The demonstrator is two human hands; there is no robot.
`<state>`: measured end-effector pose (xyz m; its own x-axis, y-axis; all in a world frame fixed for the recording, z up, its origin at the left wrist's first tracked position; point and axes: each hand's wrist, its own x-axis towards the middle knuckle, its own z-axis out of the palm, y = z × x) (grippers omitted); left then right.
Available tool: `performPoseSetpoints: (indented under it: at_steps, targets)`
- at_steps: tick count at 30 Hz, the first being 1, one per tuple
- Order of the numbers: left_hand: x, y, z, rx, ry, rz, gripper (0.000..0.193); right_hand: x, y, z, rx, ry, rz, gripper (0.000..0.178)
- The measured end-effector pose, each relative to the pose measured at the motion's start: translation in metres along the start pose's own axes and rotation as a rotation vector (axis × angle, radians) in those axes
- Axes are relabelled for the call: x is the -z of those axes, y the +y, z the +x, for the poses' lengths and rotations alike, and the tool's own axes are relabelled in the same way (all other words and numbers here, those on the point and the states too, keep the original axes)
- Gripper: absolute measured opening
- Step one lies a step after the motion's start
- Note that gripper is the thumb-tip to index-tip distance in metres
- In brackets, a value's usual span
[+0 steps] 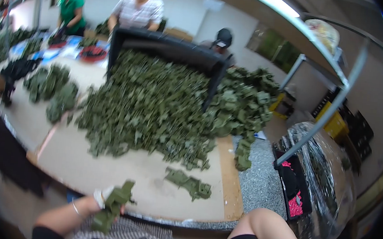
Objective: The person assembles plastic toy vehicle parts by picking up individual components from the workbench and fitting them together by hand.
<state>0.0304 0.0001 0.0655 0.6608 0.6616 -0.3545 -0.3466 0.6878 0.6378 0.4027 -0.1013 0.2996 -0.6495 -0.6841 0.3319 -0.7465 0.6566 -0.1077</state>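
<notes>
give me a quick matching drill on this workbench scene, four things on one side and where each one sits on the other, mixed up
Things:
1. black crate
2. small green cluster
3. green piece
4. red dish

Places:
A. in the left hand
B. far left of the table, near the person in green
C. tipped over the big green pile
D. alone on bare table, in front of the pile

Pairs: 1-C, 2-D, 3-A, 4-B

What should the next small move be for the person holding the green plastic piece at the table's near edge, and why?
Probably reach the free right arm forward to the small cluster of green parts lying apart from the big pile. The left hand already holds a green plastic piece near the table edge, and that cluster looks to be the nearest loose stock; the right hand itself is out of view.
</notes>
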Motion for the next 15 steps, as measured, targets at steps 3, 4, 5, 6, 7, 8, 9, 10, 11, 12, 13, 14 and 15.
performPoseSetpoints:
  at_steps: [3, 4, 5, 6, 7, 8, 9, 10, 11, 12, 13, 14, 15]
  targets:
    - [0.014, -0.023, 0.006, 0.092, -0.24, 0.116, 0.052, 0.018, 0.069, -0.034, -0.083, 0.297, 0.197, 0.031]
    - [0.022, -0.032, 0.003, 0.031, -0.269, 0.114, 0.054, 0.003, 0.094, -0.087, -0.225, 0.36, 0.424, 0.026]
    - [0.026, -0.039, 0.003, 0.033, -0.172, 0.204, 0.055, -0.018, 0.11, -0.117, -0.464, 0.6, 0.353, 0.037]
    - [0.03, -0.048, 0.001, 0.042, -0.058, 0.281, 0.056, -0.063, 0.126, -0.12, -1.035, 1.157, -0.117, 0.033]
    - [0.039, -0.062, 0.001, 0.073, 0.012, 0.28, 0.053, -0.059, 0.144, -0.156, -1.461, 1.016, -0.076, 0.033]
    - [0.041, -0.066, -0.004, 0.094, 0.018, 0.264, 0.053, -0.069, 0.164, -0.174, -1.786, 0.892, -0.281, 0.035]
    - [0.042, -0.074, -0.016, 0.041, 0.037, 0.295, 0.051, -0.079, 0.187, -0.188, -2.078, 0.663, -0.447, 0.037]
    - [0.042, -0.078, -0.024, -0.006, 0.031, 0.339, 0.05, -0.098, 0.197, -0.219, -2.15, 0.545, -0.548, 0.039]
    - [0.046, -0.08, -0.031, -0.007, -0.046, 0.223, 0.05, -0.112, 0.203, -0.241, -2.186, 0.522, -0.57, 0.038]
    - [0.044, -0.075, -0.033, 0.01, -0.045, 0.204, 0.05, -0.126, 0.21, -0.259, -2.202, 0.508, -0.548, 0.038]
    - [0.04, -0.064, -0.034, -0.003, -0.041, 0.242, 0.048, -0.14, 0.215, -0.276, -2.174, 0.415, -0.608, 0.037]
    - [0.038, -0.055, -0.038, -0.022, -0.024, 0.278, 0.047, -0.146, 0.224, -0.276, -2.128, 0.327, -0.658, 0.036]
    - [0.039, -0.052, -0.039, -0.058, 0.011, 0.244, 0.046, -0.147, 0.227, -0.277, -2.173, 0.401, -0.592, 0.034]
